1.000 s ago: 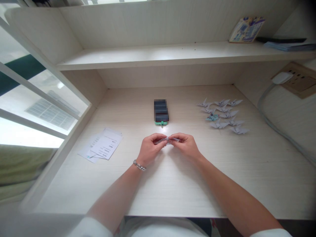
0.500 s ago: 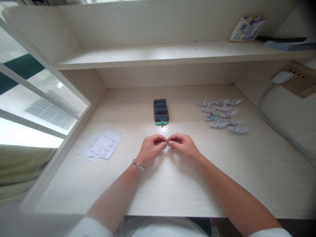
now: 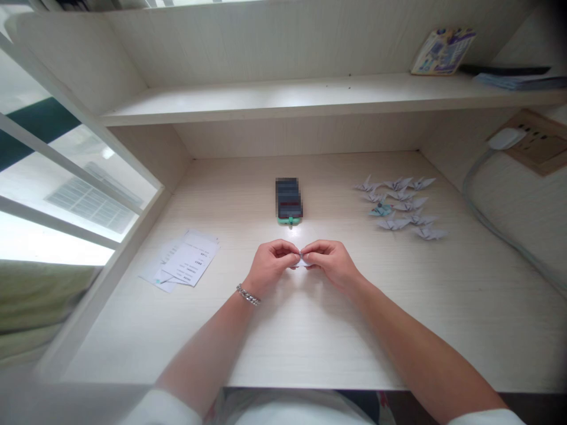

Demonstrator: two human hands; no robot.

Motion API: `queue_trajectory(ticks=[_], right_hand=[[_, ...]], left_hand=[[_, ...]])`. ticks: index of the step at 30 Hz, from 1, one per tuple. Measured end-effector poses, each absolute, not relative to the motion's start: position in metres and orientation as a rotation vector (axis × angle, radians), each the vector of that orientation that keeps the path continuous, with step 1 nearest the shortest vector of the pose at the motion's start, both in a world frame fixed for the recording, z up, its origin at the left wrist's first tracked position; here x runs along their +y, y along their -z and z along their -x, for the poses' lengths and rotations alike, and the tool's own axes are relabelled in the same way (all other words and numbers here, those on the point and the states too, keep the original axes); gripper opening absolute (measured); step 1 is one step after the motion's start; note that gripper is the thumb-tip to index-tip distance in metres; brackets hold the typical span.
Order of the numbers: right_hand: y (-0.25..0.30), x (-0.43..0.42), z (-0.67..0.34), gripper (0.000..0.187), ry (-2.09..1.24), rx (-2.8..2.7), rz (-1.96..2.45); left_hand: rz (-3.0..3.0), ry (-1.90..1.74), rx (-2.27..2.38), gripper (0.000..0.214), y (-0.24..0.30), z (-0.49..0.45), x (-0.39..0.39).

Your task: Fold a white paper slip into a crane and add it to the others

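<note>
Paper, small and white, sits at the middle of the frame, clamped between the fingertips of the left hand and right hand; an uneven tug could tear or wrinkle it. At the left, loose slips could slide if brushed; farther, upper right, crowded paper birds could crumple if knocked
</note>
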State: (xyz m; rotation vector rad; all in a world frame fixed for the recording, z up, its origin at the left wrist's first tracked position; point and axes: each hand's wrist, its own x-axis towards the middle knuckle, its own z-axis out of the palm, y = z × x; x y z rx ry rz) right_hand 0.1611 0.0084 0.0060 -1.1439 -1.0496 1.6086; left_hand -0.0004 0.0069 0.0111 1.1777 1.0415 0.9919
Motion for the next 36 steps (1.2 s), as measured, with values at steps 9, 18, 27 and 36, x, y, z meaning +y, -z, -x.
queue_trajectory(ticks=[9, 18, 27, 36], right_hand=[[-0.0029, 0.0090, -0.1629, 0.019, -1.685, -1.033, 1.086], [0.0020, 0.0110, -0.1636, 0.027, -1.568, -1.151, 1.170], [0.0027, 0.0109, -0.1636, 0.020, -1.425, -1.244, 1.155], [0.0009, 0.0098, -0.1607, 0.015, -1.429, -1.228, 1.101]], left_hand=[[-1.294, -1.011, 1.097, 0.008, -0.0088, 0.0006, 0.0060], [-1.430, -0.971, 1.159, 0.013, -0.0088, 0.0033, 0.0056], [-1.213, -0.980, 1.074, 0.013, -0.0061, 0.0026, 0.0089], [-1.220, -0.996, 1.086, 0.022, -0.0058, 0.0027, 0.0080]])
